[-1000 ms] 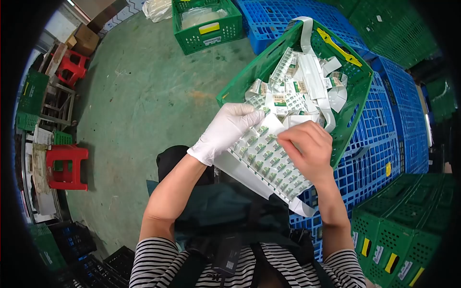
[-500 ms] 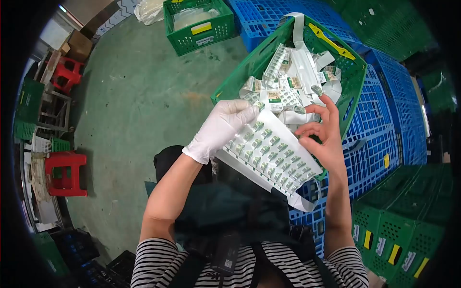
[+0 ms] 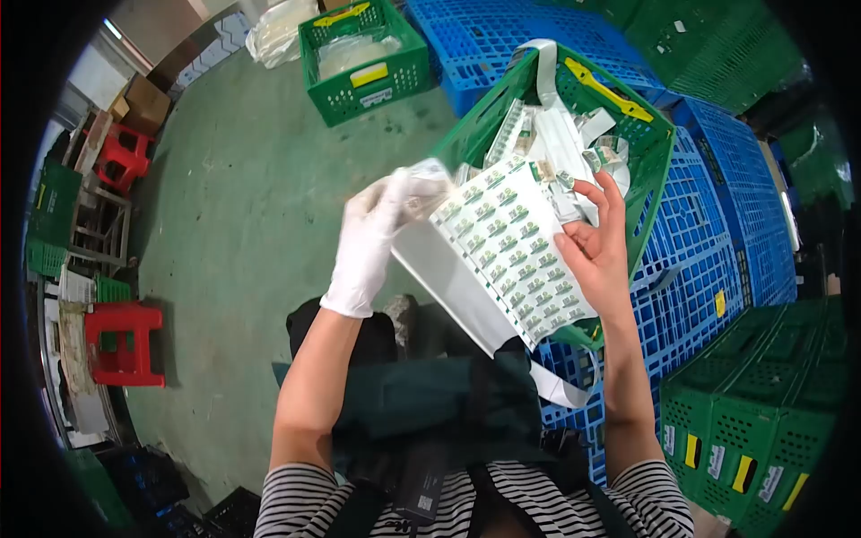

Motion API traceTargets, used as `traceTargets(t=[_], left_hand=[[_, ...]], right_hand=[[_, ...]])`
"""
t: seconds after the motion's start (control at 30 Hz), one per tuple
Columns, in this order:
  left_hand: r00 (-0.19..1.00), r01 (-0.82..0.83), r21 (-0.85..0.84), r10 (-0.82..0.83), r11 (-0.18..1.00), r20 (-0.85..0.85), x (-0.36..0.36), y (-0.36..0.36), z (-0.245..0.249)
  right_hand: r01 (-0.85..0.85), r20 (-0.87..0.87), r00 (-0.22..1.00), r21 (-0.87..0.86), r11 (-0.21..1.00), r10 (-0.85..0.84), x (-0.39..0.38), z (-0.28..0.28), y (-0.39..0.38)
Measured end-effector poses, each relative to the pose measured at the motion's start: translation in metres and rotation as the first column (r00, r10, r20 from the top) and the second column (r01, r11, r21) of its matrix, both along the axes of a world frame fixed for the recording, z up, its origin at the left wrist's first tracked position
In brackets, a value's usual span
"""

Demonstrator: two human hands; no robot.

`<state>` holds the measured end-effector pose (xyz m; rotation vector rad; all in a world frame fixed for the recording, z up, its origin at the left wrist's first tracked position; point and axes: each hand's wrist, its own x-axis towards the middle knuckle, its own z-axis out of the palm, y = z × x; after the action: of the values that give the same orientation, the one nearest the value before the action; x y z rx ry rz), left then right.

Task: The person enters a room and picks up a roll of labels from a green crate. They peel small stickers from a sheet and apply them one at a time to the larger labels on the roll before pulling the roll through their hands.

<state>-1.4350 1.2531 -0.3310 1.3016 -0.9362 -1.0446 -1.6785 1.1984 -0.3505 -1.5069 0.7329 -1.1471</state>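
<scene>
A white sheet of small green-printed labels (image 3: 516,242) is spread in front of me, with a blank white backing strip (image 3: 448,287) along its left side. My right hand (image 3: 599,242), bare, is closed on the sheet's right edge, thumb on top. Small label pieces (image 3: 565,180) show at its raised fingertips. My left hand (image 3: 381,220), in a white glove, is beside the sheet's upper left edge. Motion smears its fingers, so whether they grip anything cannot be made out. Behind the sheet, a green crate (image 3: 659,179) holds tangled label strips (image 3: 560,134).
Blue plastic pallets (image 3: 700,233) lie under and beside the crate. Another green crate (image 3: 368,103) with clear bags stands on the floor ahead. Red stools (image 3: 126,336) are at left. Green crates (image 3: 735,421) are stacked at lower right.
My left hand has come off the sheet's top corner and moved left. The sheet has turned more upright and flatter to view. My right thumb now presses its right edge.
</scene>
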Motion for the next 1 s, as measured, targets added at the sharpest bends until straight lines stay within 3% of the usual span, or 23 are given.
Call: traceTargets(t=[0.17,0.27,0.5,1.0], left_hand=[[0.941,-0.284,-0.154,0.306,0.946,0.142,0.025,0.0,0.002],[0.915,-0.359,-0.215,0.388,0.908,0.112,0.034,0.002,0.002],[0.921,-0.356,-0.245,0.383,0.902,0.074,0.031,0.004,0.006],[0.941,-0.326,-0.27,0.337,0.906,-0.007,0.02,0.005,0.011]], right_hand=[[0.089,-0.022,0.996,0.001,0.996,-0.089,-0.002,-0.008,-0.035],[0.133,-0.023,0.991,-0.016,0.991,-0.134,-0.004,-0.029,-0.059],[0.204,-0.046,0.979,0.071,0.976,-0.201,0.005,-0.075,-0.097],[0.183,-0.085,0.98,0.013,0.983,-0.182,0.019,-0.127,-0.137]])
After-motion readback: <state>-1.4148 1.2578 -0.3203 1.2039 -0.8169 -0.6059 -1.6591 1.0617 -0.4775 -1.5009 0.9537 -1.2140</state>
